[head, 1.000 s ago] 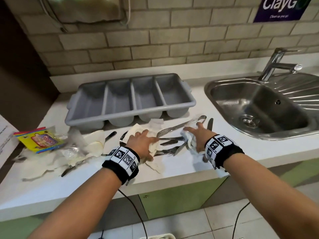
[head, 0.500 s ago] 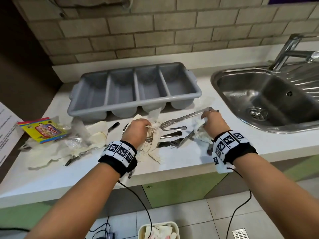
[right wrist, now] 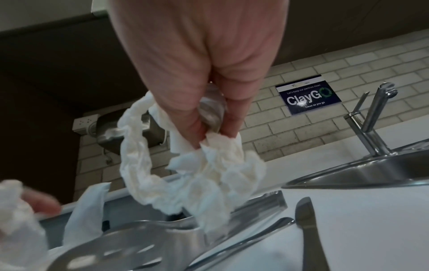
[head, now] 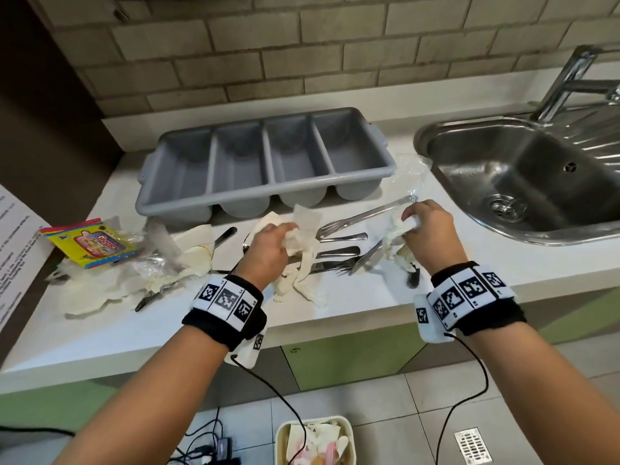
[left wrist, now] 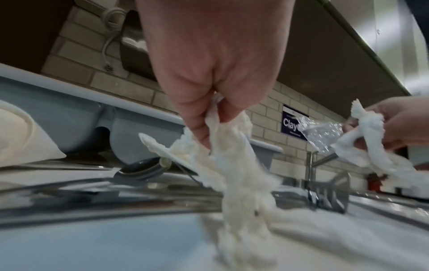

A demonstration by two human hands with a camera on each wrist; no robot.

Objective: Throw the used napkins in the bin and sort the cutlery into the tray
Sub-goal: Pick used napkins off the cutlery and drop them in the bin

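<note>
My left hand (head: 272, 244) pinches a crumpled white napkin (head: 300, 260) and lifts it off the cutlery pile; its tail still touches the counter (left wrist: 246, 210). My right hand (head: 426, 226) grips another crumpled napkin (head: 397, 234) together with a clear plastic scrap (head: 411, 177), the napkin hanging in a loop (right wrist: 204, 174). Forks, spoons and knives (head: 339, 245) lie loose between the hands. The grey four-compartment tray (head: 268, 166) stands behind them with nothing in it. The bin (head: 313, 439) sits on the floor below, holding napkins.
More napkins (head: 110, 283), clear wrappers, a yellow snack packet (head: 90, 245) and a few utensils lie at the counter's left. A steel sink (head: 536, 176) with its tap (head: 567, 82) is on the right. Cables run from both wristbands to the floor.
Both hands have closed on napkins and raised them off the cutlery. My head has tilted down, bringing the floor bin into view.
</note>
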